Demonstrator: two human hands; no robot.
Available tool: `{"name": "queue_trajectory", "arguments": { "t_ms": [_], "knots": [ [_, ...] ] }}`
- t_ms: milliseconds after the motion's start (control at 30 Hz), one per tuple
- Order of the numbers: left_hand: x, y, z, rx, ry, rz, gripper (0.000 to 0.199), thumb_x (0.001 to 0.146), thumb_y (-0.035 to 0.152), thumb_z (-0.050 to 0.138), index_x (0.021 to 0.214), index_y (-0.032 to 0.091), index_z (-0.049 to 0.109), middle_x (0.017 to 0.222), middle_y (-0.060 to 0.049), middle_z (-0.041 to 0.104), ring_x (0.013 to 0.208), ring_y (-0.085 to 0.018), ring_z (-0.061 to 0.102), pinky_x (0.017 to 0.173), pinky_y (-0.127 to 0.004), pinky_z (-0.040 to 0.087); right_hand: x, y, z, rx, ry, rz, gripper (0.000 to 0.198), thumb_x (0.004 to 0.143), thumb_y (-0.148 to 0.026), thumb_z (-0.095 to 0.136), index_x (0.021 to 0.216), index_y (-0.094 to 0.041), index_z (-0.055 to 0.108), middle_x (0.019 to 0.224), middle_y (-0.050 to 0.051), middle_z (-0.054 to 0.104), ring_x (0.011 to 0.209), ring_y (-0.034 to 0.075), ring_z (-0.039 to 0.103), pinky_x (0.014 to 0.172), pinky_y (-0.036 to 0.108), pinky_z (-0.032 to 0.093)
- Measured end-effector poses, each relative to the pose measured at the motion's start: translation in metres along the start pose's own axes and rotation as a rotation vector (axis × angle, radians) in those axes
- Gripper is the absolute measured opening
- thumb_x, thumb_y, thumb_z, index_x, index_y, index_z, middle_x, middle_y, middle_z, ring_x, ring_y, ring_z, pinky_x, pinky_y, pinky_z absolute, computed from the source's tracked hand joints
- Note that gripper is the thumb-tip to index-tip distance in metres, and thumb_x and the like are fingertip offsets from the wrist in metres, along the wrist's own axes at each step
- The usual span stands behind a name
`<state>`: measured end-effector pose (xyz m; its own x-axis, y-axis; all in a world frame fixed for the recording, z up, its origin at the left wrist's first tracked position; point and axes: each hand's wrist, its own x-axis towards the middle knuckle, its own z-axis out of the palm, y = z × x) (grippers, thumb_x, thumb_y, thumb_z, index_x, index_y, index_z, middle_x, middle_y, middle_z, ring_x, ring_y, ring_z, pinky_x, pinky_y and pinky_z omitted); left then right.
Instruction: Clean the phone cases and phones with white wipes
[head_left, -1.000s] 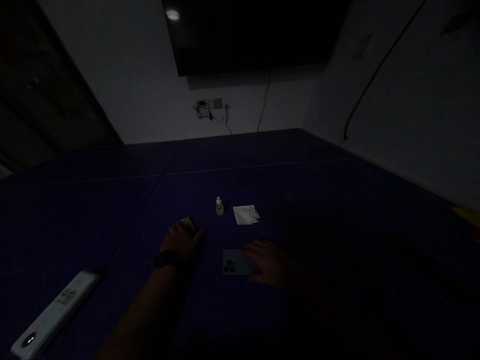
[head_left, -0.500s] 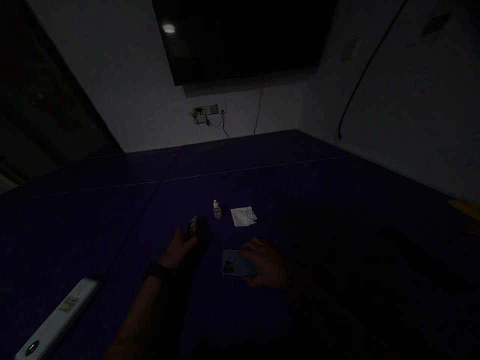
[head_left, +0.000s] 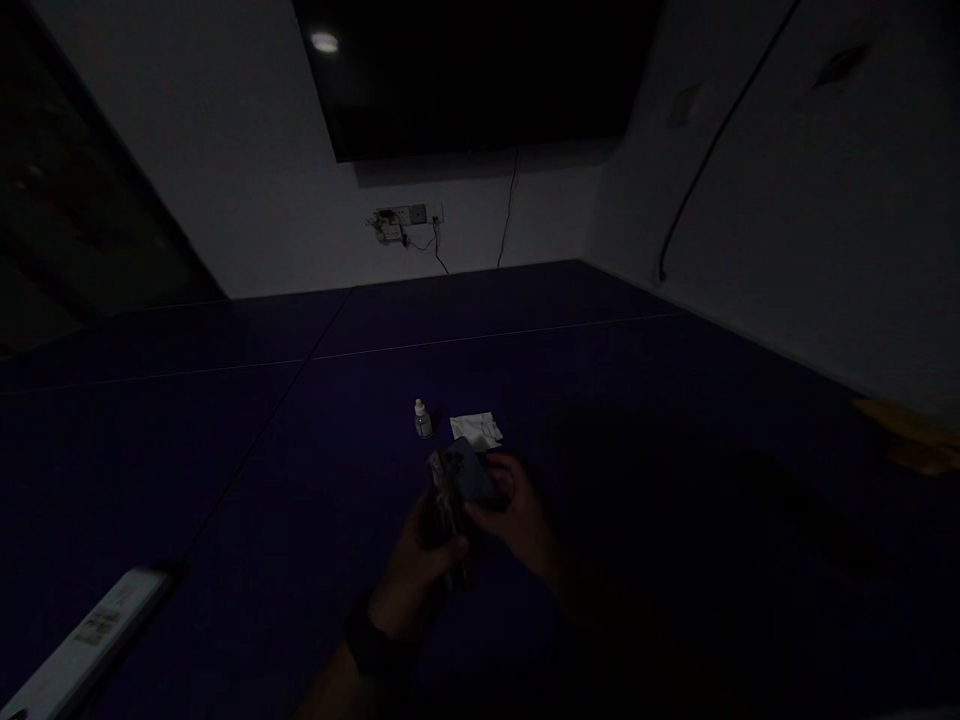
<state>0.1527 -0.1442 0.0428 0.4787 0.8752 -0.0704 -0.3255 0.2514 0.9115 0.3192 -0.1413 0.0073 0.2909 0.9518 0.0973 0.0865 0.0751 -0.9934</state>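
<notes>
The room is very dim. My right hand [head_left: 521, 510] grips a blue-grey smartphone [head_left: 469, 468], its camera lenses facing up at the far left corner. My left hand [head_left: 424, 565], with a dark band on its wrist, is closed round a dark phone case [head_left: 442, 485] with a pale pattern along its edge. The phone and the case are side by side and overlap in view; how far they touch I cannot tell. Beyond them stand a small clear dropper bottle [head_left: 422, 420] with a white cap and a folded white tissue [head_left: 476, 430], partly behind the phone.
Everything lies on a dark blue surface [head_left: 360, 420] with seams. A long white device [head_left: 90, 640] is at the lower left, and something yellow [head_left: 911, 435] at the right edge. A black television screen [head_left: 480, 80] hangs above wall sockets [head_left: 409, 215] with cables.
My left hand has lifted the case and moved right. My right hand has raised the smartphone off the surface and turned it, so both now meet in front of the tissue.
</notes>
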Motion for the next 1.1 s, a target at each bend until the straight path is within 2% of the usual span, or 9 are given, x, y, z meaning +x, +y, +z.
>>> {"name": "queue_trajectory", "arguments": {
  "t_ms": [133, 300, 400, 500, 633, 733, 867, 967, 1100],
  "knots": [
    [0.006, -0.010, 0.006, 0.072, 0.075, -0.002, 0.086, 0.063, 0.035, 0.091, 0.136, 0.020, 0.050, 0.135, -0.017, 0.063, 0.127, -0.036, 0.059, 0.104, -0.050, 0.051, -0.002, -0.006, 0.006, 0.294, -0.094, 0.229, 0.060, 0.061, -0.043, 0.085, 0.111, -0.022, 0.061, 0.110, 0.012, 0.072, 0.097, 0.031, 0.070, 0.083, 0.043, 0.056],
    [0.014, -0.011, 0.009, 0.161, 0.221, 0.004, 0.088, 0.054, 0.029, 0.095, 0.130, 0.019, 0.050, 0.128, -0.015, 0.066, 0.119, -0.033, 0.064, 0.099, -0.045, 0.054, -0.009, -0.014, 0.010, 0.469, -0.022, 0.274, 0.048, 0.066, -0.048, 0.084, 0.102, -0.021, 0.069, 0.105, 0.008, 0.075, 0.094, 0.028, 0.071, 0.077, 0.035, 0.055],
    [0.017, -0.009, 0.011, 0.205, 0.245, 0.007, 0.078, 0.061, 0.029, 0.091, 0.128, 0.018, 0.051, 0.126, -0.015, 0.067, 0.119, -0.032, 0.064, 0.100, -0.044, 0.052, -0.012, -0.015, 0.012, 0.526, -0.019, 0.318, 0.048, 0.068, -0.050, 0.084, 0.103, -0.021, 0.070, 0.098, 0.006, 0.076, 0.090, 0.026, 0.071, 0.074, 0.033, 0.054],
    [0.020, -0.010, 0.012, 0.158, 0.239, 0.022, 0.066, 0.070, 0.032, 0.085, 0.127, 0.019, 0.054, 0.122, -0.013, 0.070, 0.116, -0.031, 0.066, 0.099, -0.044, 0.052, -0.015, -0.012, 0.013, 0.611, 0.015, 0.428, 0.055, 0.065, -0.053, 0.085, 0.108, -0.022, 0.070, 0.095, 0.005, 0.077, 0.086, 0.027, 0.072, 0.073, 0.034, 0.054],
    [0.023, -0.013, 0.010, 0.104, 0.231, 0.034, 0.063, 0.071, 0.034, 0.085, 0.125, 0.019, 0.057, 0.117, -0.013, 0.072, 0.109, -0.030, 0.069, 0.096, -0.043, 0.053, -0.017, -0.006, 0.016, 0.679, 0.047, 0.471, 0.058, 0.064, -0.057, 0.085, 0.107, -0.021, 0.071, 0.097, 0.007, 0.078, 0.091, 0.029, 0.072, 0.077, 0.037, 0.055],
    [0.024, -0.014, 0.011, 0.120, 0.230, 0.021, 0.063, 0.072, 0.036, 0.086, 0.125, 0.018, 0.057, 0.118, -0.013, 0.072, 0.108, -0.029, 0.069, 0.094, -0.042, 0.053, -0.019, -0.002, 0.018, 0.688, 0.032, 0.454, 0.059, 0.067, -0.064, 0.080, 0.105, -0.018, 0.072, 0.105, 0.010, 0.077, 0.101, 0.030, 0.071, 0.084, 0.040, 0.055],
    [0.025, -0.008, 0.010, 0.104, 0.213, 0.006, 0.056, 0.081, 0.048, 0.078, 0.125, 0.019, 0.058, 0.119, -0.012, 0.071, 0.108, -0.027, 0.069, 0.089, -0.037, 0.054, -0.021, 0.006, 0.019, 0.611, 0.127, 0.487, 0.068, 0.066, -0.061, 0.084, 0.120, -0.024, 0.066, 0.119, 0.009, 0.073, 0.109, 0.031, 0.069, 0.088, 0.041, 0.055],
    [0.026, -0.001, 0.004, 0.106, 0.220, -0.004, 0.050, 0.087, 0.059, 0.066, 0.116, 0.018, 0.063, 0.106, -0.009, 0.074, 0.096, -0.025, 0.071, 0.081, -0.033, 0.055, -0.022, 0.015, 0.018, 0.516, 0.173, 0.458, 0.067, 0.067, -0.063, 0.081, 0.120, -0.025, 0.066, 0.124, 0.008, 0.071, 0.114, 0.031, 0.066, 0.094, 0.042, 0.053],
    [0.026, 0.005, -0.004, 0.172, 0.272, 0.022, 0.049, 0.087, 0.063, 0.064, 0.104, 0.017, 0.066, 0.098, -0.008, 0.073, 0.083, -0.021, 0.069, 0.072, -0.029, 0.054, -0.025, 0.022, 0.016, 0.384, 0.172, 0.404, 0.060, 0.073, -0.065, 0.076, 0.117, -0.024, 0.069, 0.128, 0.009, 0.069, 0.122, 0.031, 0.061, 0.104, 0.044, 0.047]
  ]
}}
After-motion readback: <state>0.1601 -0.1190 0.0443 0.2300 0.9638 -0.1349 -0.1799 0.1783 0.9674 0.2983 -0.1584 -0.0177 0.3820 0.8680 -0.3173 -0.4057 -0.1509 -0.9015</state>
